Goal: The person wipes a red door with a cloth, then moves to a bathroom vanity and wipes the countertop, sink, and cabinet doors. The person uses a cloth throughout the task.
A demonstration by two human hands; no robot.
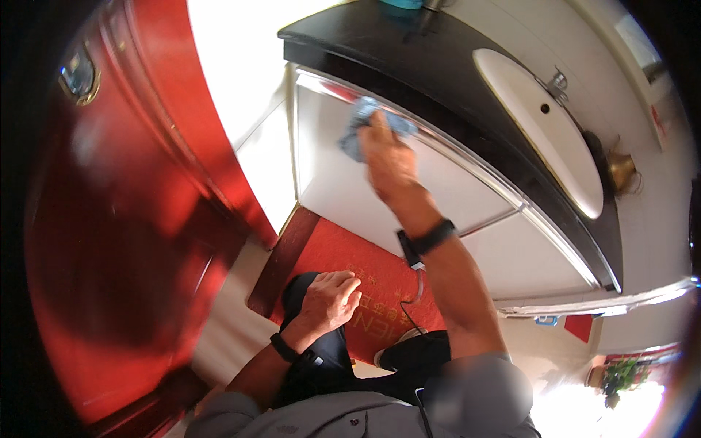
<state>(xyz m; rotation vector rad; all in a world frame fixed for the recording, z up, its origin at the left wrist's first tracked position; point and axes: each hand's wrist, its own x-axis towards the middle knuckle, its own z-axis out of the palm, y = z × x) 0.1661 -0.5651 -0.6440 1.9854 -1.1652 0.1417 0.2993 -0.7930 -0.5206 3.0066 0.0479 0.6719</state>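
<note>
My right hand (pixel 388 159) grips a blue-grey cloth (pixel 353 123) and presses it against the top of a white cabinet front (pixel 339 164). The cloth touches the shiny metal strip (pixel 465 169) that runs under the dark countertop (pixel 383 38). Folds of the cloth stick out on both sides of my fingers, and part of it is hidden behind them. My left hand (pixel 331 300) rests on my bent knee, fingers loosely curled, with nothing seen in it. A black band with a cabled device sits on my right wrist.
A white washbasin (pixel 539 120) with a chrome tap (pixel 557 85) is set in the countertop. To the left stands a red door (pixel 126 219) with a metal handle (pixel 79 74). Below the cabinet lies a red mat (pixel 328 241) bearing writing. A potted plant (pixel 621 378) is at the lower right.
</note>
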